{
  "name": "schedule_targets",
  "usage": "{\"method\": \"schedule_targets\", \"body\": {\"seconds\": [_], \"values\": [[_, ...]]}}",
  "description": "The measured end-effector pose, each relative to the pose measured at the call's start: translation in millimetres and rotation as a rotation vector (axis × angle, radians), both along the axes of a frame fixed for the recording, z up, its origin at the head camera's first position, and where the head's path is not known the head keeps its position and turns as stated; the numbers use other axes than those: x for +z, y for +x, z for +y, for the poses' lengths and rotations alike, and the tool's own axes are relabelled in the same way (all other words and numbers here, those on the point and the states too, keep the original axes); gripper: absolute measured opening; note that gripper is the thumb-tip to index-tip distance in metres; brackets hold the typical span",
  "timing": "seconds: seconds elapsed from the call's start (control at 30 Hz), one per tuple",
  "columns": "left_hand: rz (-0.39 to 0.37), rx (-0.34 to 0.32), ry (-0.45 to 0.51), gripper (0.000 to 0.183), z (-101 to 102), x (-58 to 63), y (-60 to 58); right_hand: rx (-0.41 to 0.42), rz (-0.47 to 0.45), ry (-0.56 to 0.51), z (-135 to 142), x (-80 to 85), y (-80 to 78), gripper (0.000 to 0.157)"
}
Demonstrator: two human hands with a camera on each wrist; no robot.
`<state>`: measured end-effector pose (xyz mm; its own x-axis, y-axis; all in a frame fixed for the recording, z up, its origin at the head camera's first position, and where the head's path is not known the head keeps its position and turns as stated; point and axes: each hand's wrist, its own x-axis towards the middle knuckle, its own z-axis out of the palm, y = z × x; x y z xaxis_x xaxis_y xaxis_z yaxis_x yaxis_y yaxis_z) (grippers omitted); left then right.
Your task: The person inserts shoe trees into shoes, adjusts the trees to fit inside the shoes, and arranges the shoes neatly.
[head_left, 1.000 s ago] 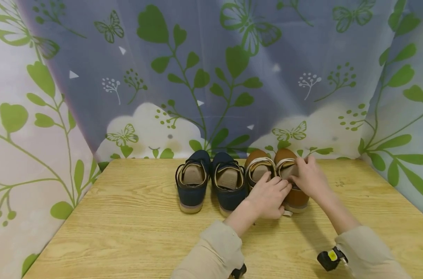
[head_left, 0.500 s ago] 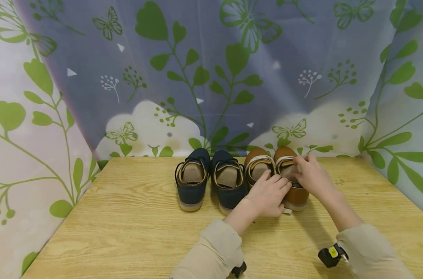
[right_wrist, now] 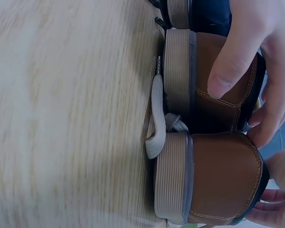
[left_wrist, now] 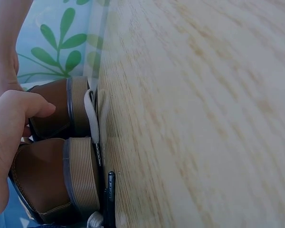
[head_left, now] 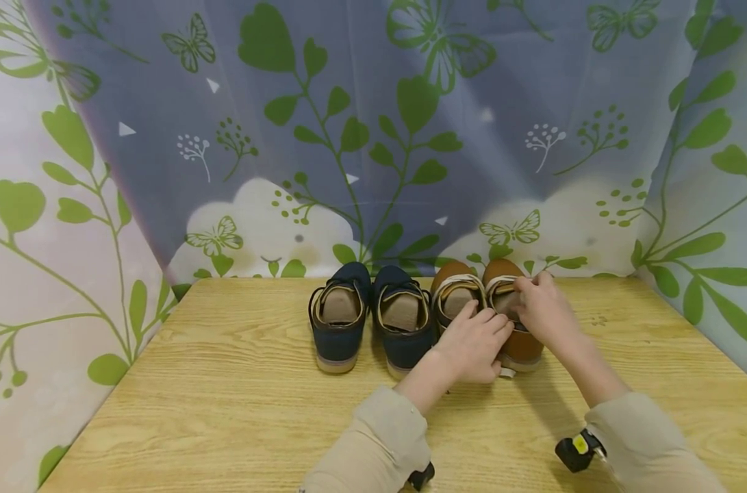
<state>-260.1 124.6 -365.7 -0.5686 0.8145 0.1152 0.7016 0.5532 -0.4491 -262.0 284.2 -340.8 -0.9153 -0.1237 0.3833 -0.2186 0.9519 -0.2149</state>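
Note:
Two brown leather shoes stand side by side, heels toward me, with pale laces. My left hand reaches over the left brown shoe, its fingertips at the right shoe's collar. Its thumb is held out behind the heels. My right hand grips the side of the right brown shoe at its collar, thumb in the opening and fingers curled by the outer rim. The inside of that shoe is partly hidden. A flat lace end hangs down by the soles onto the table.
A pair of navy lace-up shoes, the left one and the right one, stands directly left of the brown pair. All are on a wooden table against a patterned cloth backdrop. Black cameras are strapped at both wrists.
The right hand's fingers have shifted slightly left along the right brown shoe's opening. The left hand keeps its place, and the shoes stay put.

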Motion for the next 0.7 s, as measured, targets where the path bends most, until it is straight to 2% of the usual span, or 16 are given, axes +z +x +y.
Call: {"method": "schedule_targets", "body": {"seconds": [0.3, 0.7], "values": [[0.000, -0.004, 0.001, 0.062, -0.7, 0.3, -0.3, -0.014, 0.020, 0.001, -1.2, -1.5, -1.9, 0.029], [-0.015, 0.005, -0.014, 0.061, 0.2, 0.3, -0.7, -0.046, 0.035, 0.058, 0.9, -3.1, -2.9, 0.036]]}}
